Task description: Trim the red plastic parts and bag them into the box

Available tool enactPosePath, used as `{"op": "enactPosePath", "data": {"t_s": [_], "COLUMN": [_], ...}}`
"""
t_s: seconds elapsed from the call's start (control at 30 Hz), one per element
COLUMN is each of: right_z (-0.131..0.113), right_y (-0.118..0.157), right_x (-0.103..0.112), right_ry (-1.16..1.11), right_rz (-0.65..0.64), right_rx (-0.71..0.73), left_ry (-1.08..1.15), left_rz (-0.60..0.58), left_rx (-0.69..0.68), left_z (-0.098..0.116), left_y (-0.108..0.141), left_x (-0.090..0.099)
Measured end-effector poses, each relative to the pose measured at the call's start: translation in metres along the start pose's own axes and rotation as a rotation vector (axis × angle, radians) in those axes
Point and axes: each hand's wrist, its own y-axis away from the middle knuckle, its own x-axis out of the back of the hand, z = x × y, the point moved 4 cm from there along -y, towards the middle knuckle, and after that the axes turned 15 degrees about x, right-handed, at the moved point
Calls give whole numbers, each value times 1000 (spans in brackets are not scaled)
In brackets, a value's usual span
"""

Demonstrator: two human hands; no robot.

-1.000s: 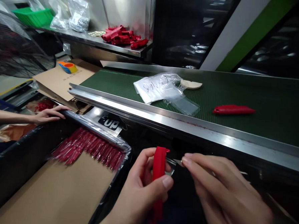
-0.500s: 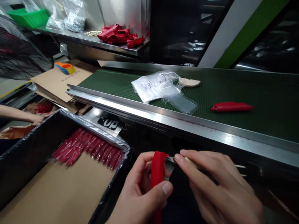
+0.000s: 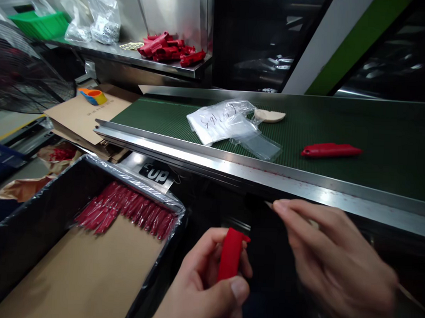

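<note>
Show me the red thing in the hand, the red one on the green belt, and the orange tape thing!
red handle (image 3: 231,252), head view, middle.
red piece on belt (image 3: 331,150), head view, body.
orange tape dispenser (image 3: 93,96), head view, top.

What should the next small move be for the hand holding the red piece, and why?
Probably carry the red handle leftward and lay it beside the row of red pieces in the lined box. The left hand grips it upright, the right hand is apart from it and blurred, and the box holds like pieces lined up with bare cardboard beside them.
</note>
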Motion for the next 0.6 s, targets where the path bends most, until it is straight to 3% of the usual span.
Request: {"op": "enactPosePath", "data": {"t_s": [0.13,0.3,0.6], "right_z": [-8,-20,-20], "right_y": [-4,-3,0], "right_x": [2,-1,-6], "right_ry": [-173,-194,-224], "right_rz": [-23,-75,-93], "right_rx": [-13,44,39], "left_ry": [76,134,106], "left_rz": [-119,-308,-336], "left_rx": [-3,-150,-164], "left_z": [-5,-8,-11], "left_y": [-5,-13,-13], "left_x": [2,4,2]}}
